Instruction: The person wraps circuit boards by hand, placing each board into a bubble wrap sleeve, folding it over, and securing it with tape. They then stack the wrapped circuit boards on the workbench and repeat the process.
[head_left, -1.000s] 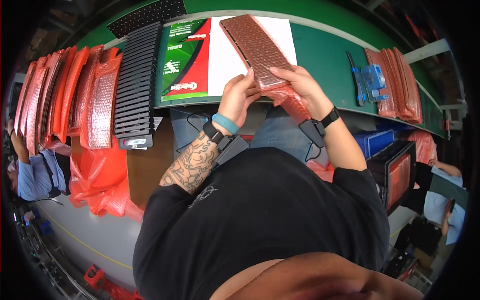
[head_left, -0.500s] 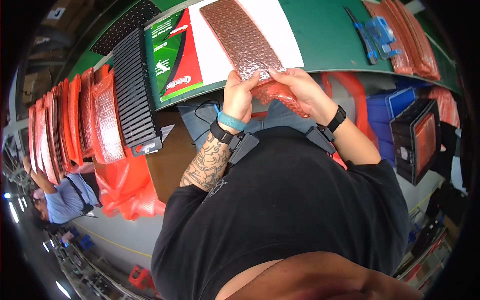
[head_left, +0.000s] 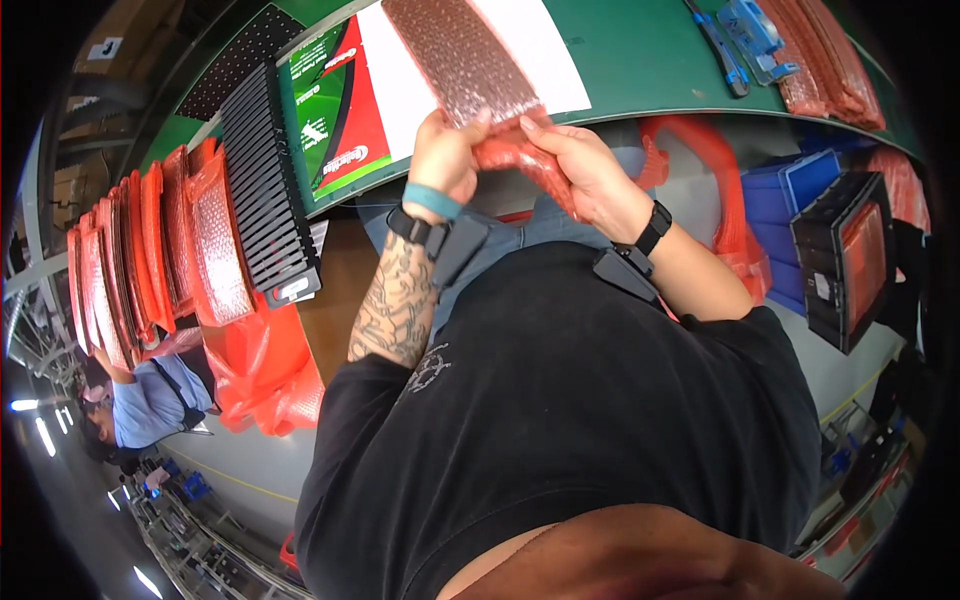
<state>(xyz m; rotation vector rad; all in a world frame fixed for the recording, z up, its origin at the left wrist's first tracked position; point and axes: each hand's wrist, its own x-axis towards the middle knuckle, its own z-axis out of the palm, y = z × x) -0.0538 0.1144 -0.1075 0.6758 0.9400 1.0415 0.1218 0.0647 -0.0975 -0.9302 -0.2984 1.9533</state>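
Observation:
A long flat pack in pinkish-red bubble wrap (head_left: 462,60) lies across a white sheet (head_left: 535,50) on the green bench (head_left: 640,70), its near end at the bench edge. My left hand (head_left: 447,158) pinches the left corner of that end, thumb on top. At the right corner, my right hand (head_left: 592,172) grips the wrap between thumb and fingers. Between both hands, the loose end of the wrap (head_left: 520,160) bunches and hangs past the edge toward my lap. Whatever lies inside the wrap shows only as a dark shape.
Left stand a black slotted rack (head_left: 262,180) and a row of red wrapped packs (head_left: 150,240). A blue utility knife (head_left: 722,52), a blue tape dispenser (head_left: 752,40) and more packs (head_left: 822,65) lie far right. Below are blue bins (head_left: 775,225). A co-worker (head_left: 160,400) is at left.
The whole view has shifted a little, so bench and pack appear higher. My hands keep their grip, and the loose end between them looks more gathered.

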